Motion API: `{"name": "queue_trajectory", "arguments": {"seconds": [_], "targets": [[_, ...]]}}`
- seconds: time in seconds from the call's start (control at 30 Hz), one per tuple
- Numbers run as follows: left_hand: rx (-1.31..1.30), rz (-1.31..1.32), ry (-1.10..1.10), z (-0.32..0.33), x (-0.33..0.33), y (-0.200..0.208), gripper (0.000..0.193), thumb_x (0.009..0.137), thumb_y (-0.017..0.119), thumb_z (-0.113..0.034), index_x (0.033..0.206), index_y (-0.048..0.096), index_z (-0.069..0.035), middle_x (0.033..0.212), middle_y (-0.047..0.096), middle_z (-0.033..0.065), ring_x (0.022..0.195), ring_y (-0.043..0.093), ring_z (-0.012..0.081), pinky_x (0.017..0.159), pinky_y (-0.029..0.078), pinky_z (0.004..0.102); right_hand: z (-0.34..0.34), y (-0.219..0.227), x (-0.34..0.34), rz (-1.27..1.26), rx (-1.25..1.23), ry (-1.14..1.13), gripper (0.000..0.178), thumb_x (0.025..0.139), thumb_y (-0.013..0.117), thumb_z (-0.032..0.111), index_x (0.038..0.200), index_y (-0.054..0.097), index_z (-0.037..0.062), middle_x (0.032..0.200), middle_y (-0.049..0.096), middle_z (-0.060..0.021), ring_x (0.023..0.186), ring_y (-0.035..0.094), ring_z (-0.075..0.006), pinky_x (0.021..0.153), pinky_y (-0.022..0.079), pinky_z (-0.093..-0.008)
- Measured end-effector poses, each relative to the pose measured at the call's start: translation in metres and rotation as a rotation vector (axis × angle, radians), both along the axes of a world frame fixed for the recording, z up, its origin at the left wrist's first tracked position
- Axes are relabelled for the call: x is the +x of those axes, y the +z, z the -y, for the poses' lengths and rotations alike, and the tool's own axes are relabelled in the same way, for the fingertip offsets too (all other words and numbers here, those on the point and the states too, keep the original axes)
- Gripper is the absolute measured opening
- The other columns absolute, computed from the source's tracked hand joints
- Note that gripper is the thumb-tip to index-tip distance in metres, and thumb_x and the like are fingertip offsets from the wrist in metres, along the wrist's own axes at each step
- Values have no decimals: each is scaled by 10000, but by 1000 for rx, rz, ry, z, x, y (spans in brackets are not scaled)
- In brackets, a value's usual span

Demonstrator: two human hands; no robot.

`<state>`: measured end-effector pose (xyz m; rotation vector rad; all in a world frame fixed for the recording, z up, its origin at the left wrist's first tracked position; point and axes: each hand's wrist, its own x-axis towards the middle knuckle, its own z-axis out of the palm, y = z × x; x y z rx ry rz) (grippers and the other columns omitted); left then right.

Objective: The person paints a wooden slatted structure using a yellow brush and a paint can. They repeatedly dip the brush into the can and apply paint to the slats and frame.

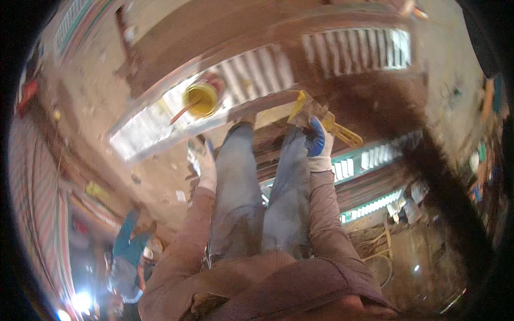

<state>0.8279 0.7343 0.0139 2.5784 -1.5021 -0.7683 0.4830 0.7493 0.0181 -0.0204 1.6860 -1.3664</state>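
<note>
My right hand (320, 143), in a white glove with blue coating, is closed around a putty knife (345, 134). Its yellow handle points to the right, and its wide blade reaches left with yellow paste along the edge. Beside my left leg hangs my left hand (205, 163), gloved too; its fingers are blurred, and whether they hold anything is unclear. Ahead of it, a round can (204, 108) of yellow paste rests on a slatted pale panel, with a reddish-brown stick (184, 111) leaning out of it.
Long brown beams and slatted metal panels (356, 51) cross under and ahead of my legs. On the lower left another person (128, 251) in teal works near a bright lamp (82, 302). Striped sheeting (40, 182) lines the left side. Cables or hoses (383, 257) lie at lower right.
</note>
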Motion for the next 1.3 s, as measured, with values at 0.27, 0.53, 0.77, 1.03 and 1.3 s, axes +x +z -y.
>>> {"name": "queue_trajectory", "arguments": {"seconds": [0.27,0.53,0.77,1.03,1.3], "targets": [[105,4,-200,8,-141,-28,688,826,719,-320,1315,432,69,1330,428,294,1226,416,425,1043,352,476,-14,10,-286,-521,177,-106,304,865,717,159,1096,663,-32,992,665,-65,844,646,-140,746,545,-288],[-58,-269,72,81,-264,-133,741,848,704,-432,1343,435,50,1323,488,202,1135,520,302,964,423,394,-1,-81,-455,-865,293,-51,259,855,715,192,1055,682,31,977,675,-53,845,645,-141,727,526,-302],[269,-719,303,115,-293,-117,753,821,623,-652,1311,536,-87,1108,638,104,877,610,202,749,503,339,25,-138,-470,-1434,529,316,271,896,635,325,1053,692,112,1001,692,-53,903,669,-237,767,536,-368],[431,-485,-21,126,-305,-103,455,974,530,-334,1347,505,-74,1006,613,45,847,538,165,740,478,307,5,-126,-391,-1492,332,664,223,824,626,180,1031,709,178,1058,681,-24,1003,642,-248,851,516,-375],[468,-993,248,169,-169,-237,361,899,647,-196,1236,586,-80,1031,639,40,904,589,251,792,479,337,43,-127,-494,-1470,323,392,305,844,618,153,1146,663,165,1124,666,-73,1016,644,-264,866,522,-368]]}}
